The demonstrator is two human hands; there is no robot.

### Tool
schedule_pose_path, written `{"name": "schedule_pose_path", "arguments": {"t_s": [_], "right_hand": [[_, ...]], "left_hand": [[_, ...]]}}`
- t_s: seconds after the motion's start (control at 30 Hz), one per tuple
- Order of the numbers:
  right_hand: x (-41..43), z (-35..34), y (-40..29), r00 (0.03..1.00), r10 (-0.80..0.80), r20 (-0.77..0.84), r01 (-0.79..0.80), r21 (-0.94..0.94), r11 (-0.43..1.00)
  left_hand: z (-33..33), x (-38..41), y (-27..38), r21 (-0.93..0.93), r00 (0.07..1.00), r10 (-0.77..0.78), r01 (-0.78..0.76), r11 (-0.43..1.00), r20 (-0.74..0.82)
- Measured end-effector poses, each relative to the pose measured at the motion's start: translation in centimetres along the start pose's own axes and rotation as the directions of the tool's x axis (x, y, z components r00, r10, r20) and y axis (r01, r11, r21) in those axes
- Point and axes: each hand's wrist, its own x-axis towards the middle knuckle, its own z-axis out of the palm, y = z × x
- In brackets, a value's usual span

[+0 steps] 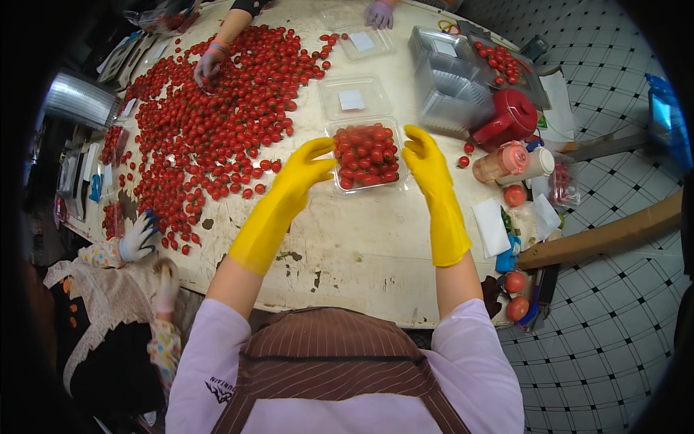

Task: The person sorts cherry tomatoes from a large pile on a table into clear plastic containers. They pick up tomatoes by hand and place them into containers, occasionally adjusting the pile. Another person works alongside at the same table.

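Note:
A clear plastic clamshell box point(402, 182) stands before me, heaped with red cherry tomatoes point(367, 154). Its hinged lid point(331, 97) lies folded back on the far side and bears a white label point(351, 100). I wear yellow rubber gloves. My left hand point(310, 163) is at the box's left side with its fingers apart, the tips close to the rim. Along the right side hovers my right hand point(425, 154), fingers a little spread and curved towards the box. Neither hand grips anything; whether the fingertips touch the plastic I cannot tell.
Loose cherry tomatoes point(238, 116) cover the left of the worn white table point(347, 255). Gloved co-workers' hands point(209, 68) point(138, 238) point(379, 15) are around it. On the right stand stacked clear boxes point(452, 89), a red kettle-like vessel point(507, 119), bottles point(500, 163) and larger tomatoes point(514, 195).

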Motion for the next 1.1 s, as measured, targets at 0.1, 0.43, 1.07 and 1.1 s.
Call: {"name": "schedule_pose_path", "arguments": {"t_s": [0.1, 0.43, 1.07, 1.1], "right_hand": [[-1.2, -1.7, 0.2, 0.994, 0.067, -0.090, -0.070, -0.029, 0.997], [-4.9, 5.0, 1.1, 0.929, -0.347, -0.128, 0.347, -0.027, 0.938], [-3.4, 3.3, 2.5, 0.932, -0.287, -0.220, 0.269, -0.108, 0.957], [-3.4, 3.4, 2.5, 0.932, -0.283, -0.227, 0.268, -0.096, 0.959]], "left_hand": [[-6.6, -1.5, -1.9, 0.126, 0.968, 0.114, -0.088, 0.988, -0.222], [-12.1, -1.5, -6.1, 0.988, 0.804, 0.594, 0.119, -0.099, -0.038], [-15.7, -2.5, -6.2, 0.939, 0.562, 0.816, -0.194, 0.284, -0.131], [-15.5, -2.7, -6.1, 0.898, 0.507, 0.821, -0.183, 0.401, -0.263]]}}
